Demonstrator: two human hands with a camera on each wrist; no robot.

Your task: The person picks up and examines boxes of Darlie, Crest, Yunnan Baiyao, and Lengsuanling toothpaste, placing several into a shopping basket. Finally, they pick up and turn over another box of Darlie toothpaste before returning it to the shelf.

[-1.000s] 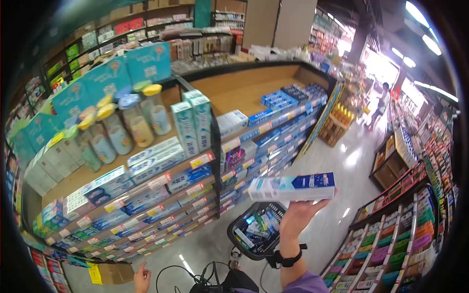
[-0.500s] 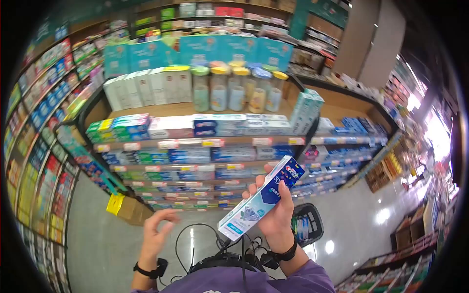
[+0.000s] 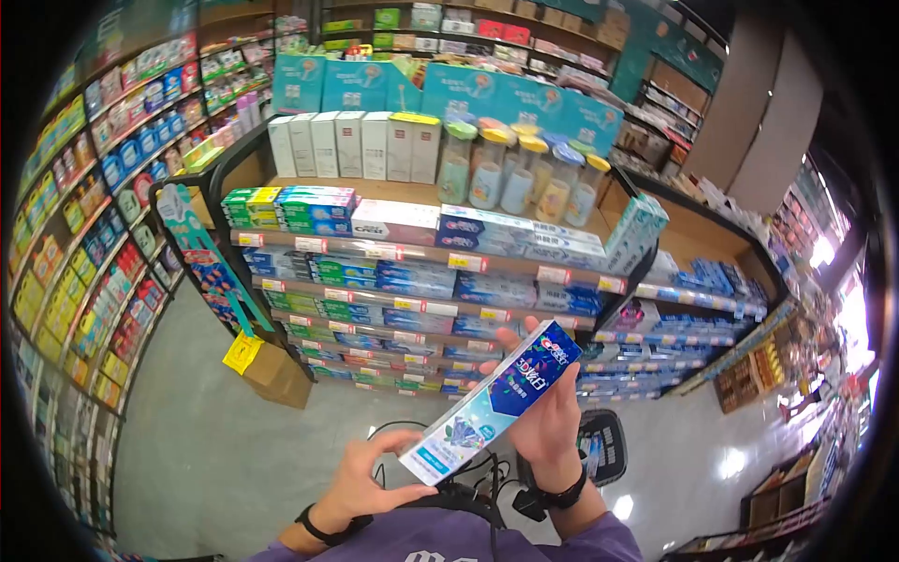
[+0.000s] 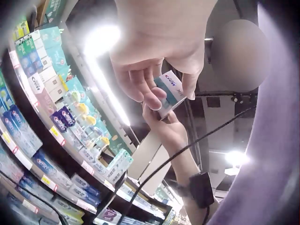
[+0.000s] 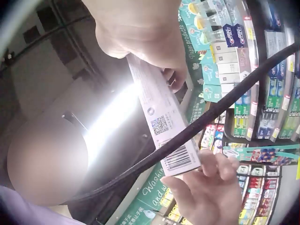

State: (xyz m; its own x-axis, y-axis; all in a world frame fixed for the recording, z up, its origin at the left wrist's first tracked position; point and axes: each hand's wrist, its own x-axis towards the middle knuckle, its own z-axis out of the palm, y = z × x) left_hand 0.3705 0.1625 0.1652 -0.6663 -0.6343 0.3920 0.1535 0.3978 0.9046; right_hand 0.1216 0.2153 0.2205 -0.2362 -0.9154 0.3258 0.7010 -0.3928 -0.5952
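Observation:
A Crest toothpaste box [image 3: 496, 398], dark blue at the upper end and pale turquoise at the lower, is tilted in front of the body with its printed face up. My right hand [image 3: 546, 426] holds it from beneath, thumb along one long edge and fingers showing past the other. With thumb and fingers on either side, my left hand [image 3: 365, 482] grips the lower end. The underside of the box [image 5: 161, 117], seen in the right wrist view, carries a QR code and a barcode. In the left wrist view, fingers partly cover the box [image 4: 171, 89].
A tiered shelf [image 3: 393, 251] of toothpaste boxes stands ahead, topped by lidded tumblers [image 3: 520, 178] and white cartons [image 3: 351, 140]. A shopping basket [image 3: 613, 445] with goods sits on the floor by the right arm. A cardboard box [image 3: 276, 375] lies at left; cables hang before the body.
The view has swung from the aisle at right to face the shelf. My right hand has brought the toothpaste box in and turned its face up; my left hand has come up to its lower end.

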